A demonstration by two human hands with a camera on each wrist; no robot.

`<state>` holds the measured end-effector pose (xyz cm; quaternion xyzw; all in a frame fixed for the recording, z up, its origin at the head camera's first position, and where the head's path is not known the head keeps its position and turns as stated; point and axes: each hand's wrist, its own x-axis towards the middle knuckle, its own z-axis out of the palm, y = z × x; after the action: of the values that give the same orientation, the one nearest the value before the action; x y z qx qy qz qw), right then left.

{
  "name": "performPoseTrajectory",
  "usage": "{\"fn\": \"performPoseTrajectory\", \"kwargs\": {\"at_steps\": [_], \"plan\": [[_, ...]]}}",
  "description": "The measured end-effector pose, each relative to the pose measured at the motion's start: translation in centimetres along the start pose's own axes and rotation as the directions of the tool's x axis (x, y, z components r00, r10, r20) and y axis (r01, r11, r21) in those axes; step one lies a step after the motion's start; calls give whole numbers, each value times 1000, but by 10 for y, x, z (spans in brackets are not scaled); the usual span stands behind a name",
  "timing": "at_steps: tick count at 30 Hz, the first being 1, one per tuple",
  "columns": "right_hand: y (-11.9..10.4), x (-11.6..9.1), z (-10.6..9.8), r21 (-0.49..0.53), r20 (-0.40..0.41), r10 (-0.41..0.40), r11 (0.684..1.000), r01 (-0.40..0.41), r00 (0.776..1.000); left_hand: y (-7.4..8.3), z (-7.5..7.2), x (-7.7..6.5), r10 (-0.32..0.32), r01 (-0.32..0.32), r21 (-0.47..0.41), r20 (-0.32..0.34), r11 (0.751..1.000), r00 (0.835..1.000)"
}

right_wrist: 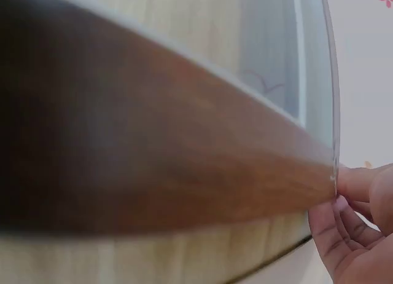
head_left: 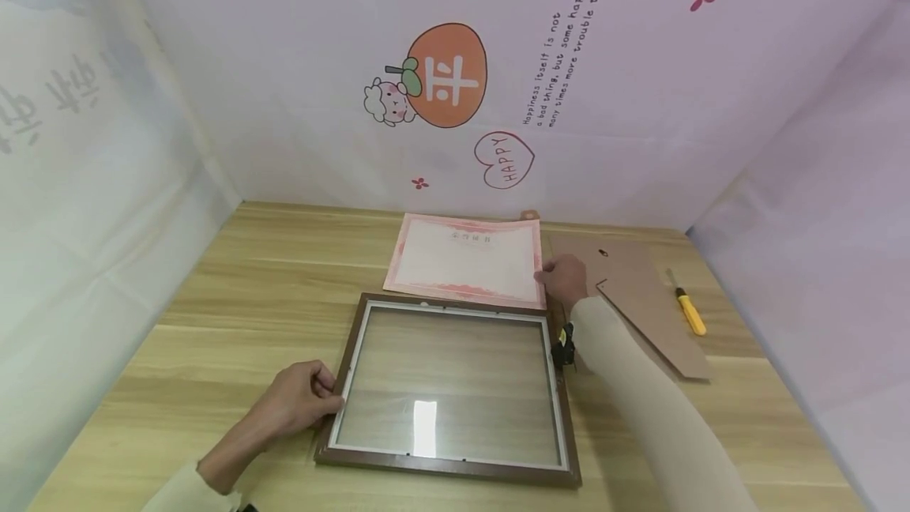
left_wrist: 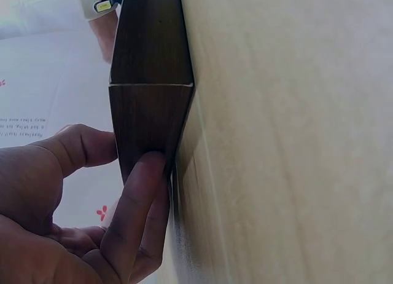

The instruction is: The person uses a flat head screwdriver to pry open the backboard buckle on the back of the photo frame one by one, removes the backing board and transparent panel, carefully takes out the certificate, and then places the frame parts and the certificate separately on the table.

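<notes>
A brown picture frame (head_left: 448, 468) with a pale inner lip and a clear pane (head_left: 455, 378) lies flat on the wooden table. My left hand (head_left: 302, 397) grips its left side, thumb on the top face and fingers against the outer edge; the left wrist view shows these fingers (left_wrist: 138, 198) on the dark frame side. Behind the frame lies a pink-bordered certificate sheet (head_left: 465, 259). My right hand (head_left: 566, 281) pinches the sheet's right edge between thumb and fingers. In the right wrist view, the blurred frame side (right_wrist: 153, 136) covers much of the scene.
To the right lies a brown backing board (head_left: 657, 314) with a small dark fitting (head_left: 603, 253) on it. A yellow-handled screwdriver (head_left: 691, 314) rests beyond it near the right wall. Printed white sheeting (head_left: 604, 164) surrounds the table's back and sides.
</notes>
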<state>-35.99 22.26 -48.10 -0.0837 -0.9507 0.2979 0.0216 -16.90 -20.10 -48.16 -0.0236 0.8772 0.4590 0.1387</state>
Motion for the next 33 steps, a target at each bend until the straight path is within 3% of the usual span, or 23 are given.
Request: {"fn": "performPoseTrajectory", "kwargs": {"at_steps": [8,18,27,33], "plan": [[1,4,0,-70,10,-19,997,20,1000,-1,0,-1,0,0,-7,3,1000,1000],[-4,5,-3,-132,67,-118,983,126,991,-1,0,-1,0,0,-14,6,1000,1000],[-9,11,-6,-134,169,-104,983,128,980,0,1,0,-16,16,-16,-3,1000,1000],[-7,14,-2,-126,174,-95,985,117,980,0,1,0,-17,17,-5,-4,1000,1000]]}}
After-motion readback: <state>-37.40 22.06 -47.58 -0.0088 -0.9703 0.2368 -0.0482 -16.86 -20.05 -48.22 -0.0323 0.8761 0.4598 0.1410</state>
